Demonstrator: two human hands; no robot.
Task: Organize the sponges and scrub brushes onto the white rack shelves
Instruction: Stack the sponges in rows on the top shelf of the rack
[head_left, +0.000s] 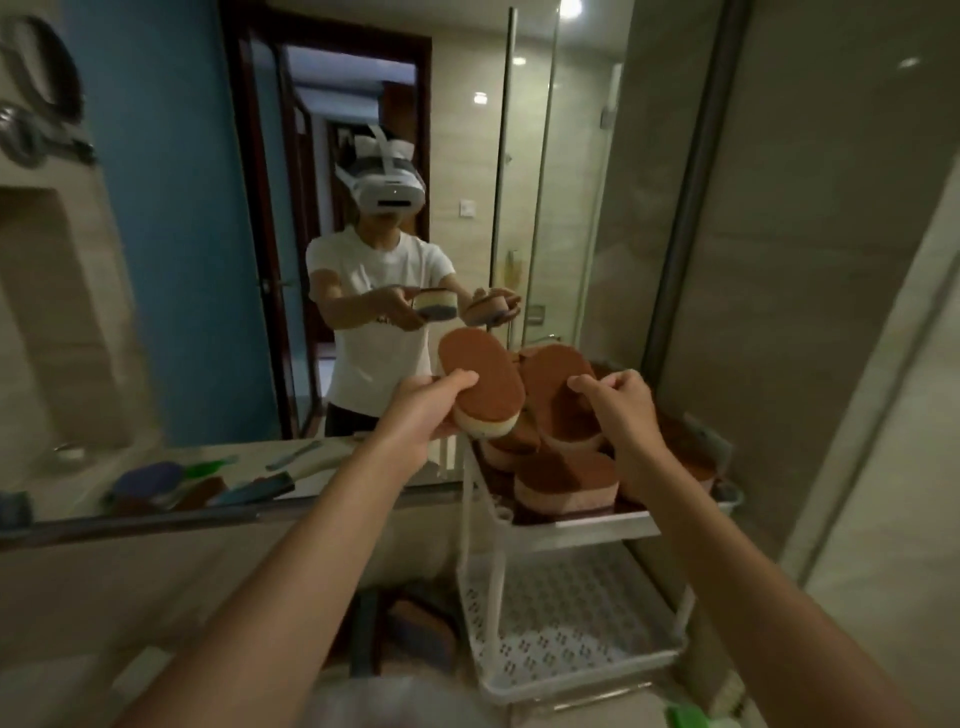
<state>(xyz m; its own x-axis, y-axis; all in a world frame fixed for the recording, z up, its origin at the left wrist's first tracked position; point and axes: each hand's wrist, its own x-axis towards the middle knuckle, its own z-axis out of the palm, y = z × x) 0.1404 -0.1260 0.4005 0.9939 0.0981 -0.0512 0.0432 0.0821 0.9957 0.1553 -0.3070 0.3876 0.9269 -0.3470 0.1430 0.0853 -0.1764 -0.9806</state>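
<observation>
A white two-tier rack (582, 530) stands against the mirror at the right. Its top shelf holds a heap of several oval sponges (563, 480) with brown scouring tops and pale foam bodies. My left hand (431, 402) holds one such sponge (483, 387) tilted just above the shelf's left end. My right hand (621, 410) grips another brown-topped sponge (563, 400) on top of the heap. The lower shelf (566, 618), a perforated white tray, holds nothing visible.
A large mirror (260, 260) fills the wall ahead and reflects a person in a headset plus brushes on the counter. Dark sponges or brushes (410, 621) lie on the counter left of the rack. A green item (688, 719) sits at the bottom right. A wall rises close on the right.
</observation>
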